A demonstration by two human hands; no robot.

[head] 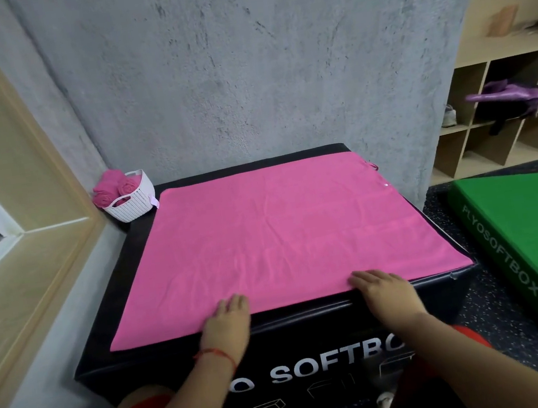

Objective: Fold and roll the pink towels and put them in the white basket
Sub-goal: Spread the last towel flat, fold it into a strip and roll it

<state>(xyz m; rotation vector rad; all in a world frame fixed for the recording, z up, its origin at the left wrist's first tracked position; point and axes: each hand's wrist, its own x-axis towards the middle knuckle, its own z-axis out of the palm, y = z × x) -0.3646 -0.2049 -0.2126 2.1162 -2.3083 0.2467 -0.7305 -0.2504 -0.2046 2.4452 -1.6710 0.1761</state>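
Right now, your pink towel [275,237] lies spread flat across the top of the black soft box [317,363] and covers most of it. A narrow black strip shows along the box's far edge and another along its near edge.

Your left hand [225,324] rests at the box's near edge. Its fingers are stretched out and lie flat on the towel's near hem, left of the middle. A red string bracelet [218,354] circles that wrist. Your right hand [387,291] rests the same way, right of the middle at the box's near edge, with its fingers straight and pressed on the hem. Neither hand curls round the cloth or grips anything.

The white basket [136,201] stands at the box's far left corner, just beside the towel's far left corner. Two rolled pink towels [113,189] stick up out of it, touching each other.

To the right of the box, a green soft box [536,245] lies on the dark speckled floor. Beyond the box's right side stands a wooden cubby shelf [479,136], and a purple item [508,95] hangs out of one compartment.
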